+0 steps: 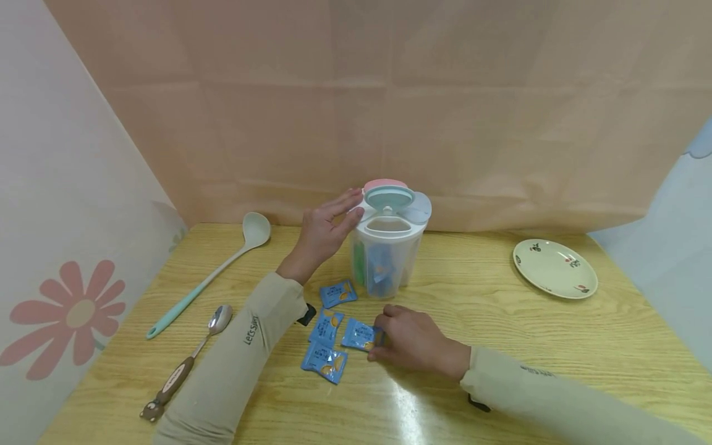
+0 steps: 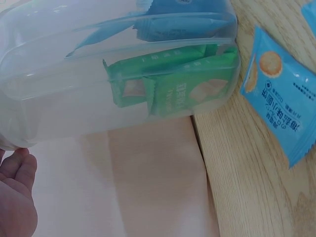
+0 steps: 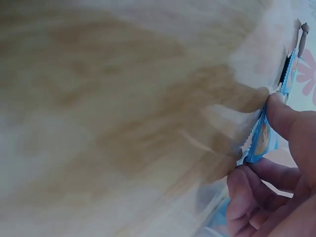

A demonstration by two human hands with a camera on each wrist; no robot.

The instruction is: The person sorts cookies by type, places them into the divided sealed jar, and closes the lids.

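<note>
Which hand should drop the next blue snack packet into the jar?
Probably the right hand: its fingers already pinch a blue packet lying on the table. The left hand is busy resting against the clear jar, whose lid flap stands open.

The packet (image 1: 360, 335) in the right hand's (image 1: 414, 342) grip is bright blue with white print and a tan biscuit picture; the three packets (image 1: 328, 346) just left of that grip match it. The container (image 1: 387, 247) under the left hand's (image 1: 322, 232) grip is clear, showing blue and green packets (image 2: 182, 94), with a teal flap (image 1: 389, 198) and a pink lid (image 1: 384, 184). The surface (image 1: 500, 346) is pale yellow wood grain. Both sleeves (image 1: 233, 364) are beige.
</note>
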